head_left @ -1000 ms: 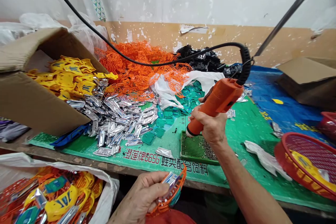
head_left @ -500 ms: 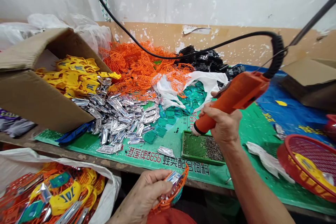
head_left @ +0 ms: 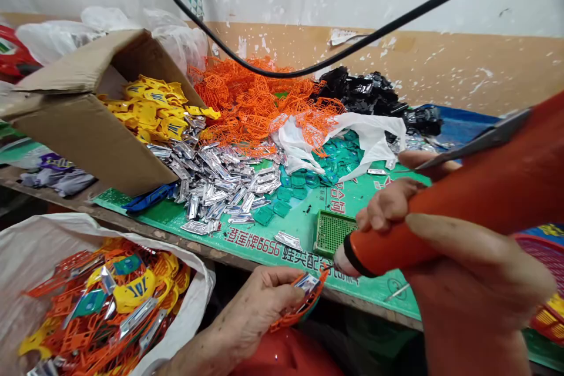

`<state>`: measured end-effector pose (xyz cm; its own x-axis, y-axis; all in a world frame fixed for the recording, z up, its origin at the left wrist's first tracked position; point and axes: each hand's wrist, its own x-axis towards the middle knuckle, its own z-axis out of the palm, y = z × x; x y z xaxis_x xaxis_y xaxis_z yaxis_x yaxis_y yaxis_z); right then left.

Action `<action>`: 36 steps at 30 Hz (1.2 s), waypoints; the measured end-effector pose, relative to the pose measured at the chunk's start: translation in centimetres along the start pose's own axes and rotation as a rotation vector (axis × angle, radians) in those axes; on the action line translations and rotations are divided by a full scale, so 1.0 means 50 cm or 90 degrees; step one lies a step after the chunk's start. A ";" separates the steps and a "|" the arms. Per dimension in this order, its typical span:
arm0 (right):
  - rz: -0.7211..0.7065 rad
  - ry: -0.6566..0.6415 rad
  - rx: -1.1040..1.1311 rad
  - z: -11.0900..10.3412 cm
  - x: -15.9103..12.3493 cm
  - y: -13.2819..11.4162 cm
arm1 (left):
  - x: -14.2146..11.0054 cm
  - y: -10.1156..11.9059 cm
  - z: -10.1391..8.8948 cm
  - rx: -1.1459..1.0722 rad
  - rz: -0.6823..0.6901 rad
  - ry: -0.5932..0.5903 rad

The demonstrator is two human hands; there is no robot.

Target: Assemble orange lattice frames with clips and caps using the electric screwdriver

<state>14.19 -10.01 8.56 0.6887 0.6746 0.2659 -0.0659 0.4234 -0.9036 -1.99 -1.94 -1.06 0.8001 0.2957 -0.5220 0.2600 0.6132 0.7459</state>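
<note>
My left hand [head_left: 268,299], low in the middle of the head view, pinches an orange plastic part [head_left: 296,316] with a silvery plate [head_left: 307,284] on it. A bit of teal shows along its underside. My right hand [head_left: 462,247] is wrapped round a red-orange electric screwdriver [head_left: 462,194], which looms large at the right. Its tip points left and down and reaches the upper end of the orange part; whether it touches cannot be made out. Behind the tip is a green perforated screw tray [head_left: 330,232], partly hidden by the screwdriver.
An open white sack [head_left: 200,273] of mixed parts stands at lower left. Silvery plates [head_left: 220,182], orange frames [head_left: 247,100], teal pieces [head_left: 341,155] and black parts [head_left: 365,94] lie heaped on the table. A tipped cardboard box [head_left: 110,147] holds yellow parts [head_left: 152,108]. A black cable [head_left: 308,70] hangs across.
My right hand has brought the screwdriver from over the screw tray down and nearer, to the orange part. My left hand keeps its pinch on that part. The view has shifted slightly.
</note>
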 end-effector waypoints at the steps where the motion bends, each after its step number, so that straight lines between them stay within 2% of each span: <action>1: 0.003 -0.012 0.002 0.003 -0.006 0.000 | -0.001 0.001 0.001 0.001 0.005 -0.009; 4: 0.004 -0.032 0.016 0.012 -0.020 0.006 | -0.006 0.004 0.005 0.003 0.018 -0.037; 12: 0.016 -0.034 0.007 0.022 -0.033 0.018 | -0.012 0.000 0.010 -0.001 0.040 -0.053; 36: 0.019 -0.027 -0.073 0.017 -0.042 0.030 | -0.012 0.000 0.010 0.003 0.029 -0.035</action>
<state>12.04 -10.31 6.94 0.6566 0.7117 0.2498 -0.0016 0.3324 -0.9431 -2.19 -2.49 -0.54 0.8397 0.2828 -0.4637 0.2250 0.5960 0.7708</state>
